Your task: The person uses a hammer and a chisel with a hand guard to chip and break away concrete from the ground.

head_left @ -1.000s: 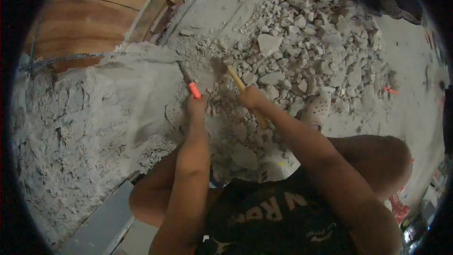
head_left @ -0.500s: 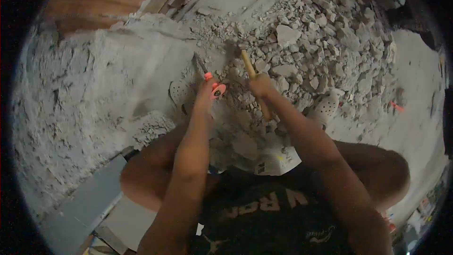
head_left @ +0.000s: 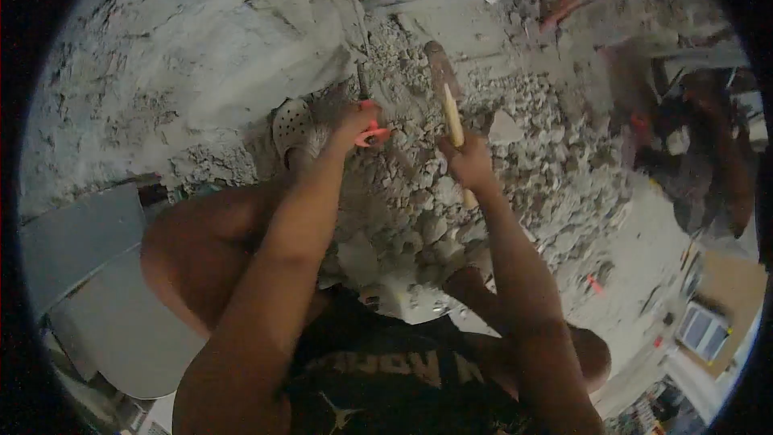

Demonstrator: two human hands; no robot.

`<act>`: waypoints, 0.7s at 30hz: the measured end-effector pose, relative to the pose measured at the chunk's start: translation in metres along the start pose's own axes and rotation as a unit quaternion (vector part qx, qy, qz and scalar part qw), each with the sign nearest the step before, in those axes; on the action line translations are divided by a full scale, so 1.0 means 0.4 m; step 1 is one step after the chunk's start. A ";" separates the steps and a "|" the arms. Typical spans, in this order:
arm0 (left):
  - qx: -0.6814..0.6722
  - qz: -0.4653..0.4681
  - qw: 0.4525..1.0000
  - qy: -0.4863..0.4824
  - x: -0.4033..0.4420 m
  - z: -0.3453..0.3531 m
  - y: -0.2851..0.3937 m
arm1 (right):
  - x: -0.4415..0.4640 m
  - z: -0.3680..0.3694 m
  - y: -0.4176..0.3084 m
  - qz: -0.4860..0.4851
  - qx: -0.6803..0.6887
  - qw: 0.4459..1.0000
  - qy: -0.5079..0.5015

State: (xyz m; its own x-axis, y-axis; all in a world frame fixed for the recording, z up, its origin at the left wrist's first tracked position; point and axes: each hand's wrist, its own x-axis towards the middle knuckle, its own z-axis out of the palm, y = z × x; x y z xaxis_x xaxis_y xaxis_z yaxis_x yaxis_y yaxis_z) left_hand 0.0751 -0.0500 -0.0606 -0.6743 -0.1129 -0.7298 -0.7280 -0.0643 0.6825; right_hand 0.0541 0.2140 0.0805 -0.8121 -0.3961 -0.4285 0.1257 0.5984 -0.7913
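Note:
My left hand (head_left: 349, 126) is closed around a chisel (head_left: 374, 136) with an orange-red grip and hand guard. Its dark shaft points away from me, towards broken ground beside the rough grey block. Held by its pale wooden handle in my right hand (head_left: 469, 161) is a hammer (head_left: 453, 117). The hammer's dark head, blurred, is at the far end of the handle, above the rubble and apart from the chisel. Crumbled grey rubble (head_left: 555, 145) lies beneath and to the right of both hands. A light clog (head_left: 291, 130) on my left foot is beside my left hand.
A large rough grey mass (head_left: 217, 56) rises on the left. Grey panels (head_left: 88, 234) lie at lower left. Another person (head_left: 713, 153) is at the right edge, near a cardboard piece (head_left: 733, 290). An orange scrap (head_left: 595, 283) lies on the floor.
My view has turned, so the rubble and wooden boards appear shifted. The hammer has swung to a more upright position in view. Both hands keep hold of their tools.

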 end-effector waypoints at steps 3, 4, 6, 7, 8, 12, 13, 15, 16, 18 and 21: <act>-0.046 -0.067 0.994 0.073 0.006 0.039 -0.018 | 0.033 -0.094 -0.075 0.038 -0.216 0.976 -0.009; -0.073 -0.014 0.996 0.044 0.008 0.037 -0.037 | 0.042 -0.109 -0.057 0.041 -0.227 0.973 -0.014; -0.108 0.035 0.993 0.017 0.018 0.037 -0.069 | 0.069 -0.126 0.027 -0.025 -0.299 0.954 0.004; 0.016 0.079 0.996 0.037 0.025 0.032 -0.079 | 0.096 -0.135 0.098 -0.041 -0.346 0.936 -0.051; 0.079 0.097 0.991 0.047 0.027 0.023 -0.078 | 0.101 -0.143 0.100 -0.043 -0.348 0.935 -0.057; 0.178 -0.018 0.980 0.088 0.059 0.016 -0.088 | 0.049 -0.120 0.085 -0.005 -0.487 0.854 -0.185; 0.190 0.087 0.968 0.141 0.115 0.024 -0.169 | 0.044 -0.118 0.058 -0.027 -0.530 0.814 -0.237; 0.200 0.180 0.944 0.188 0.159 0.019 -0.225 | 0.034 -0.094 -0.021 -0.048 -0.543 0.774 -0.322; 0.167 0.160 0.963 0.137 0.176 0.012 -0.217 | 0.033 -0.075 -0.054 -0.074 -0.552 0.729 -0.397; 0.134 0.133 0.978 0.082 0.193 0.004 -0.226 | 0.031 -0.036 -0.083 -0.130 -0.541 0.699 -0.449; 0.213 0.106 0.962 0.133 0.166 0.000 -0.186 | 0.089 0.012 -0.142 -0.146 -0.569 0.652 -0.478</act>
State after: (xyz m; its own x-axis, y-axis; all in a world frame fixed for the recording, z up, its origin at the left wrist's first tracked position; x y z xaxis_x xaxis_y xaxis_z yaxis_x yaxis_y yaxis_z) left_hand 0.0845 -0.0528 -0.1596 -0.7983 -0.3331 -0.5018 -0.6013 0.3930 0.6957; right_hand 0.0208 0.1627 0.1082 0.0895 -0.5369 -0.8389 -0.9023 0.3129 -0.2966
